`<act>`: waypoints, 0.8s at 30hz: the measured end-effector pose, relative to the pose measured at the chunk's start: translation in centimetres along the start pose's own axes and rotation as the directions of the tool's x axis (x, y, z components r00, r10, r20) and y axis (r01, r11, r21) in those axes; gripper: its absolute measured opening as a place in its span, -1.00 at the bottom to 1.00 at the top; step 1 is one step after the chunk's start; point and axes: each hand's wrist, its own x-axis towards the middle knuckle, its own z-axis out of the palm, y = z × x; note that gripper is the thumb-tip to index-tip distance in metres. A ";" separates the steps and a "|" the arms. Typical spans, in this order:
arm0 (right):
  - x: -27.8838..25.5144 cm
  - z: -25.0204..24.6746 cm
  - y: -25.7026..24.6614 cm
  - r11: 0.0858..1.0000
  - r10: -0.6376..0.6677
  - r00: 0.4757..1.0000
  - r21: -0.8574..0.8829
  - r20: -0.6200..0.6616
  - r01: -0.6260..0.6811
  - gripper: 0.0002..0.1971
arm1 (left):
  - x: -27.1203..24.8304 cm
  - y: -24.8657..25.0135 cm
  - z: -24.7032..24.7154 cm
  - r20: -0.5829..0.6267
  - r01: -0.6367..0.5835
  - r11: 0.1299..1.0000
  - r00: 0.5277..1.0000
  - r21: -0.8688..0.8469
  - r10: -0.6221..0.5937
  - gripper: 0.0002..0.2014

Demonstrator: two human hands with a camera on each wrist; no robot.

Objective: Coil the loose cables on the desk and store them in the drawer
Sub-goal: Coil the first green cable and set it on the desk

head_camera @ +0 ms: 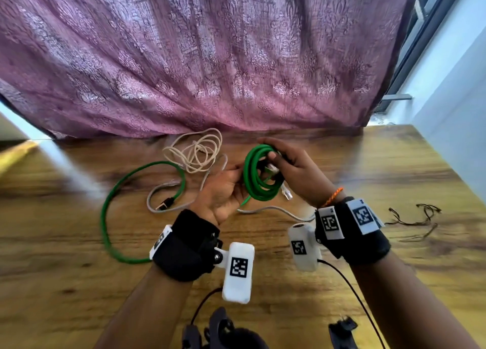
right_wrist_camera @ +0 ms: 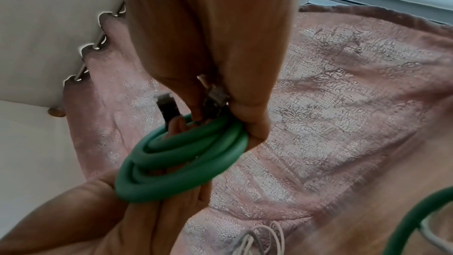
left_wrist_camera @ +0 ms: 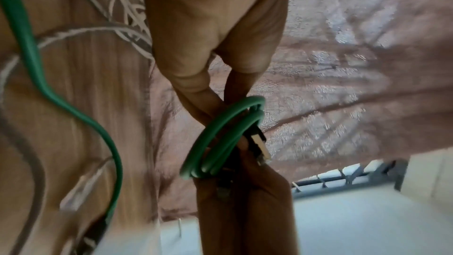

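The left hand [head_camera: 223,190] and the right hand [head_camera: 294,169] are meeting above the bench [head_camera: 342,256], both gripping the same green cable [head_camera: 259,176], which is sitting wound into a few stacked loops between them. The left hand's fingers are curling around the near side of the coil, while the right hand's fingers are clamping the far side, pinching it beside a connector plug [right_wrist_camera: 215,98]. From the coil the rest of the green cable is trailing down and sweeping in a wide arc across the bench to the left of the left hand. Beyond the left hand a cream cable [head_camera: 196,151] is lying in a loose tangle, and a grey cable [head_camera: 168,190] is running under both hands. To the right of the right hand thin dark wires [head_camera: 418,217] are lying on the wood.
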 end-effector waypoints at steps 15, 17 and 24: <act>0.2 0.6 1.1 0.990 0.135 0.990 0.041 0.049 -0.137 -0.79 | 0.1 0.5 -0.6 0.320 -0.350 -0.036 0.804 0.936 0.501 -0.77; -0.2 0.6 1.0 0.982 0.167 0.984 0.081 0.065 -0.172 -0.81 | 0.0 0.6 -0.4 0.265 -0.332 0.085 0.861 0.940 0.435 -0.81; -2.2 1.2 0.1 0.991 0.123 0.989 -0.055 0.077 -0.119 -0.85 | -2.1 1.5 -0.7 0.118 0.101 0.828 0.973 0.552 -0.197 -0.80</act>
